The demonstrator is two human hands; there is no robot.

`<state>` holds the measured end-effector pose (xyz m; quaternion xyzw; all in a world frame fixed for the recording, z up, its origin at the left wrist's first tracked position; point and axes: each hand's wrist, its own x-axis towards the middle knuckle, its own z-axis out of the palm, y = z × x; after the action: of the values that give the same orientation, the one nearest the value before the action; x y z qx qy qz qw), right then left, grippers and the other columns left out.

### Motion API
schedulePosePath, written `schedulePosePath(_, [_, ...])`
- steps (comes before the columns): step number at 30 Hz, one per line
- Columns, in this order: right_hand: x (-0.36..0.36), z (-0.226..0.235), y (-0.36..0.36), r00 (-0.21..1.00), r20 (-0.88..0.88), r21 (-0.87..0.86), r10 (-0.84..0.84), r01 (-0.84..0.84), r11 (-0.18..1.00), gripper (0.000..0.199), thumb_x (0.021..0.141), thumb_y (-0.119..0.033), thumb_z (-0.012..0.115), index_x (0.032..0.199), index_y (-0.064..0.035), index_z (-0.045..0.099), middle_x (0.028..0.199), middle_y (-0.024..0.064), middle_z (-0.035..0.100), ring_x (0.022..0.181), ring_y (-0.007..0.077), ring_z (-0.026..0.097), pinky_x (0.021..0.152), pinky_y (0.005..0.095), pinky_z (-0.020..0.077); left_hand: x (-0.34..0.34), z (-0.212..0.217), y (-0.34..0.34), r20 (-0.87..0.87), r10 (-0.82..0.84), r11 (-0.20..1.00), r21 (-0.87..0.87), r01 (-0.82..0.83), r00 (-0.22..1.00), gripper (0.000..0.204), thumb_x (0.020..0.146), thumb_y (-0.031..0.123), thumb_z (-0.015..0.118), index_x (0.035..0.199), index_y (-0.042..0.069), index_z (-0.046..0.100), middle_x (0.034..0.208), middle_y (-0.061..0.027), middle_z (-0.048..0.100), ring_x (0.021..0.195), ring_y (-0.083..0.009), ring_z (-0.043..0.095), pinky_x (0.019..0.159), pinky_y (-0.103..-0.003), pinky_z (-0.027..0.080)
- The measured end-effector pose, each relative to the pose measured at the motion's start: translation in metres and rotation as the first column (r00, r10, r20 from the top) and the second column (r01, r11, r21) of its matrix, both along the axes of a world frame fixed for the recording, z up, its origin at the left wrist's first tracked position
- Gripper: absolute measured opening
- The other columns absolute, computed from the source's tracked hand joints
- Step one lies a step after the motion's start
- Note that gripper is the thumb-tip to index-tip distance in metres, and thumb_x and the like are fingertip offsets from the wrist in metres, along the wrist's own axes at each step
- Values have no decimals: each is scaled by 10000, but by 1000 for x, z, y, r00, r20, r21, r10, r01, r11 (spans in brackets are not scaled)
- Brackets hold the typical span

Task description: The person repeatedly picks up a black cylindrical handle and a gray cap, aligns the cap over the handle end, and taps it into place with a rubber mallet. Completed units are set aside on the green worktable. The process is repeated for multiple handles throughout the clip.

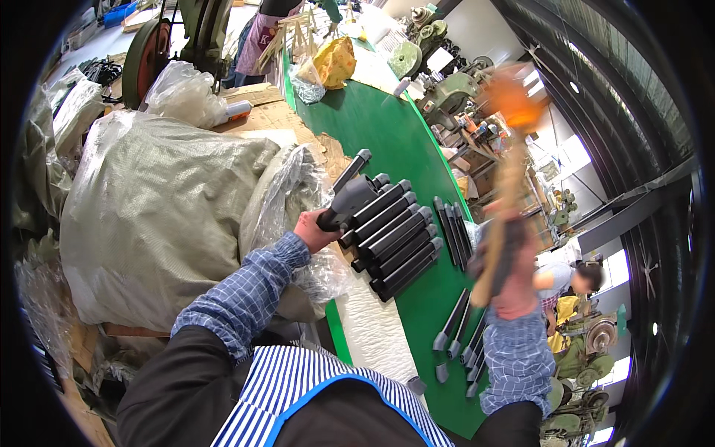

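Observation:
My left hand (314, 231) is closed around the lower end of a black tubular part (350, 200) with a rounded, wider top. Right beside it lies a stack of black tubes (398, 242) with grey end caps. My right hand (515, 287) is raised at the right, its fingers wrapped round the wooden handle of a mallet (514, 104). The mallet's orange head is up high and smeared by motion, apart from the tubes. Whether a glove covers part of that hand cannot be made out.
A green-topped bench (357, 119) runs away from me, bearing more capped tubes (458, 328) and a strip of white padding (376, 328). Large wrapped sacks (156, 216) crowd the left. A yellow bag (335, 61) lies at the far end. Another person (570, 277) is among machines at right.

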<state>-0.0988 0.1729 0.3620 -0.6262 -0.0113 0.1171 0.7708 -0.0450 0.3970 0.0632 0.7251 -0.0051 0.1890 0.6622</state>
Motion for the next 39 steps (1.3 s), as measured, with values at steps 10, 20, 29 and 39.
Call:
schedulePosePath(10, [5, -38, 8, 962, 76, -688, 261, -139, 713, 250, 1010, -300, 522, 1151, -99, 570, 674, 36, 590, 478, 130, 552, 411, 274, 453, -2, 2, -2, -28, -36, 998, 47, 38, 999, 325, 703, 186, 815, 959, 25, 698, 758, -101, 682, 701, -93, 589, 704, -310, 519])
schedulePosePath(20, [4, -168, -51, 903, 257, -606, 345, -128, 785, 190, 1024, -237, 511, 1115, -79, 567, 681, 55, 568, 518, 139, 545, 470, 323, 463, 17, 10, -11, -111, 13, 972, 236, 14, 994, 287, 729, 167, 805, 928, -2, 686, 769, -109, 707, 700, -89, 617, 697, -314, 537])
schedulePosePath(29, [-121, -170, -310, 751, -43, 220, -659, 651, 727, 407, 952, -517, 552, 987, -121, 466, 623, 32, 483, 434, 160, 476, 385, 314, 404, 52, 24, -286, -187, -860, 117, 833, 540, 474, 368, 752, 184, 741, 1107, 123, 662, 1036, -87, 647, 1041, -302, 626, 932, -425, 492])
schedulePosePath(39, [-213, -310, -427, 234, -493, 2, -838, 963, 268, 430, 958, -520, 533, 1009, -99, 459, 601, 50, 464, 429, 185, 471, 396, 351, 404, 152, -137, -595, -398, -841, -403, 913, 66, 366, 422, 869, 188, 595, 1288, 244, 579, 1369, -135, 443, 1380, -364, 343, 1119, -660, 272])
